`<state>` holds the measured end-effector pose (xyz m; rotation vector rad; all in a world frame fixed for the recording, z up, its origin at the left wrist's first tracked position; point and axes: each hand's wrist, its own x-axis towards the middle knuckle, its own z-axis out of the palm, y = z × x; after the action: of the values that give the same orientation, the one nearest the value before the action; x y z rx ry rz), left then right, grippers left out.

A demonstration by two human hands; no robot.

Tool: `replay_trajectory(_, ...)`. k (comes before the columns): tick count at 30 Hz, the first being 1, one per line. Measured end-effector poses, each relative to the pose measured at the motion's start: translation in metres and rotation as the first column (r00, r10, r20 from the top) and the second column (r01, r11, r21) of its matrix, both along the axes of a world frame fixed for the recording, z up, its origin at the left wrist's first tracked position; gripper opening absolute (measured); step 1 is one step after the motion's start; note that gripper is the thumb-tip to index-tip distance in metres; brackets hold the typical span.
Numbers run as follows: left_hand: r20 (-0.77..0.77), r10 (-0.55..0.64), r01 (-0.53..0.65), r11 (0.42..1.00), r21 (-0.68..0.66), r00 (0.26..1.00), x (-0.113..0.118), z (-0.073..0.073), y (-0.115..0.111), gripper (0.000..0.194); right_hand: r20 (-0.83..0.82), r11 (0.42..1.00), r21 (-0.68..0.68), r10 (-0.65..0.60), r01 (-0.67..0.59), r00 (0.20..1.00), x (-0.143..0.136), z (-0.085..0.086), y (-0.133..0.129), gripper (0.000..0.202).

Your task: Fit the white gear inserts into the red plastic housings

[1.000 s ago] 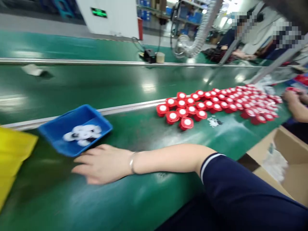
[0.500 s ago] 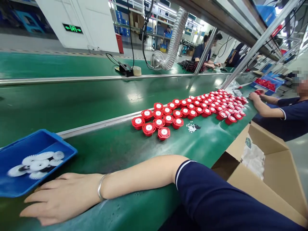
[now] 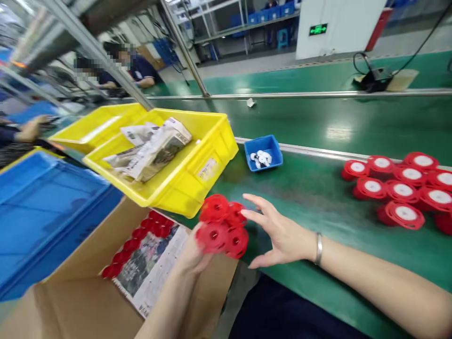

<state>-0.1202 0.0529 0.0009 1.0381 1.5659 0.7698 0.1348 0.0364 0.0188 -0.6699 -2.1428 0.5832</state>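
Several red round parts [image 3: 215,235] are bunched together in my left hand [image 3: 194,252], above the edge of a cardboard box. To their right is my right hand [image 3: 273,230], fingers spread and thumb apart, with nothing in it; its fingertips come close to the bunch. Rows of red parts with white discs [image 3: 402,189] stand on the green table [image 3: 307,193] at the right. A small blue tray [image 3: 280,155] with white and black pieces sits beyond my hands. Inside the cardboard box [image 3: 81,301], more red parts [image 3: 132,244] lie along a printed sheet.
A yellow bin [image 3: 190,188] with printed bags stands at left centre, another yellow bin [image 3: 102,115] behind it. A large blue crate [image 3: 45,202] is at the left. A metal rail [image 3: 318,151] crosses the table. People sit at the far left.
The view has swung left, bringing the yellow bins and the box with red parts into sight. My left hand now shows, holding red parts. My right hand has lifted off the table beside the tray.
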Motion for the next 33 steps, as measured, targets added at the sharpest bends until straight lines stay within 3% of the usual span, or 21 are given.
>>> replay_trajectory(2, 0.209, -0.054, 0.046, 0.998, 0.039, 0.976, 0.027, 0.011, 0.001, 0.038, 0.015, 0.999, -0.001, -0.047, 0.047, 0.999, 0.003, -0.002, -0.006, 0.115)
replay_trajectory(5, 0.561, -0.161, 0.163, 0.986, 0.047, 0.812, 0.074, 0.016, 0.01, 0.046, 0.017, 0.989, -0.003, -0.145, 0.145, 0.989, 0.009, -0.006, -0.006, 0.109)
replay_trajectory(7, 0.633, -0.178, 0.201, 0.979, 0.036, 0.753, 0.095, 0.015, 0.015, 0.047, 0.014, 0.977, -0.005, -0.214, 0.215, 0.977, 0.014, -0.007, -0.002, 0.092)
replay_trajectory(11, 0.617, -0.199, 0.209, 0.976, 0.056, 0.761, 0.105, 0.008, 0.019, 0.049, 0.018, 0.967, -0.057, -0.248, 0.249, 0.969, 0.023, -0.005, 0.003, 0.064)
replay_trajectory(16, 0.597, -0.198, 0.194, 0.978, 0.071, 0.777, 0.1, 0.0, 0.013, 0.046, 0.099, 0.963, -0.133, -0.224, 0.236, 0.97, 0.024, -0.009, 0.004, 0.059)
replay_trajectory(22, 0.536, -0.235, 0.217, 0.971, 0.097, 0.811, 0.089, 0.001, 0.003, 0.063, 0.214, 0.964, -0.049, -0.246, 0.262, 0.945, 0.022, -0.009, 0.001, 0.055)
replay_trajectory(25, 0.462, -0.277, 0.233, 0.961, 0.152, 0.842, 0.076, 0.002, 0.0, 0.052, 0.308, 0.963, -0.007, -0.254, 0.269, 0.917, 0.017, -0.002, -0.001, 0.056)
replay_trajectory(29, 0.327, -0.285, 0.22, 0.95, 0.222, 0.901, 0.045, 0.005, -0.009, 0.042, 0.509, 0.945, 0.134, -0.324, 0.298, 0.798, -0.003, 0.01, 0.008, 0.055)
replay_trajectory(33, 0.201, -0.193, 0.142, 0.96, 0.244, 0.961, -0.013, 0.015, -0.029, 0.042, 0.567, 0.939, 0.217, -0.343, 0.266, 0.749, -0.035, 0.013, 0.04, 0.048)
